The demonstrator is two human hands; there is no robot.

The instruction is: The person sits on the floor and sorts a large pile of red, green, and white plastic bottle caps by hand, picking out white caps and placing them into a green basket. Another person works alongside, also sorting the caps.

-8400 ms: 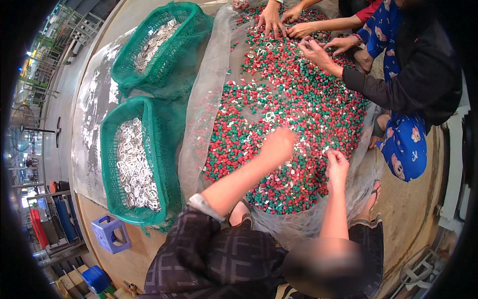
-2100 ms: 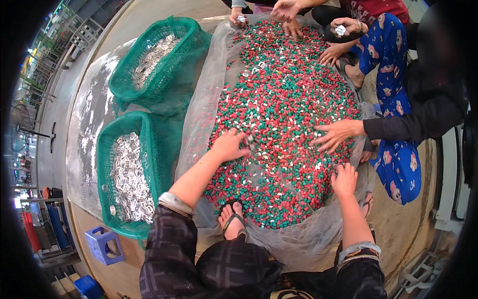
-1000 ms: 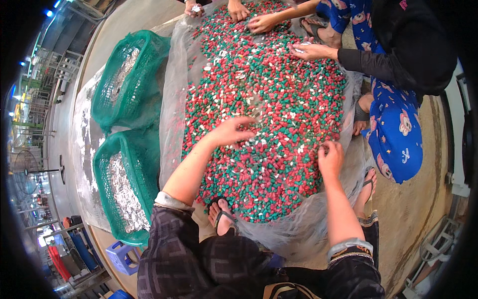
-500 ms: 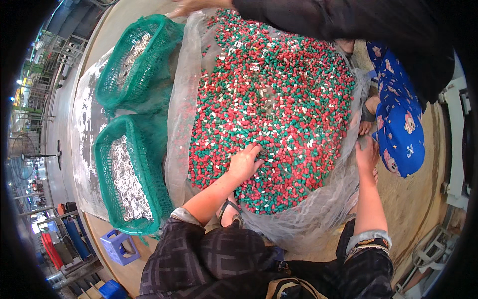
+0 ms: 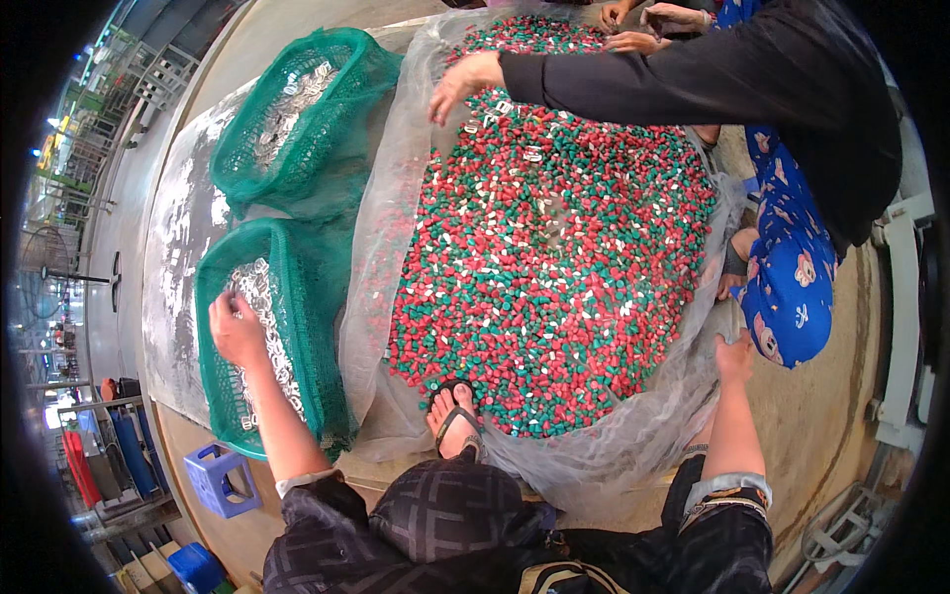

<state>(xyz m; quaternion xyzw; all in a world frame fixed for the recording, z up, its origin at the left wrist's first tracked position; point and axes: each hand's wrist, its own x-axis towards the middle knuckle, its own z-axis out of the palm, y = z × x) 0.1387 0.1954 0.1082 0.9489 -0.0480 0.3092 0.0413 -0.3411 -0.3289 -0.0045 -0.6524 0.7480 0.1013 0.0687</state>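
My left hand (image 5: 237, 334) is over the near green basket (image 5: 207, 381), its fingers curled together; a dark spot shows at the fingertips, too small to name. Inside that basket lie many flat silvery metal buckles (image 5: 254, 287), partly covered by my hand. At the right side, my right hand (image 5: 733, 358) is closed on the gathered edge of a whitish mesh sheet (image 5: 720, 315). Spread on the sheet is a wide layer of small red, green and white pellets (image 5: 554, 287), with a few metal pieces (image 5: 532, 154) on top near the far end.
A second green basket (image 5: 233, 148) with metal pieces stands beyond the near one; green netting wraps both. A co-worker's hand (image 5: 465, 84) reaches across from the right; other hands (image 5: 638, 42) work at the far end. My sandalled foot (image 5: 456, 416) rests at the sheet's near edge. A purple stool (image 5: 222, 481) stands left.
My left hand has moved left from the pellets to over the near basket. My right hand has shifted slightly nearer me. The co-worker's arm has come lower over the sheet.
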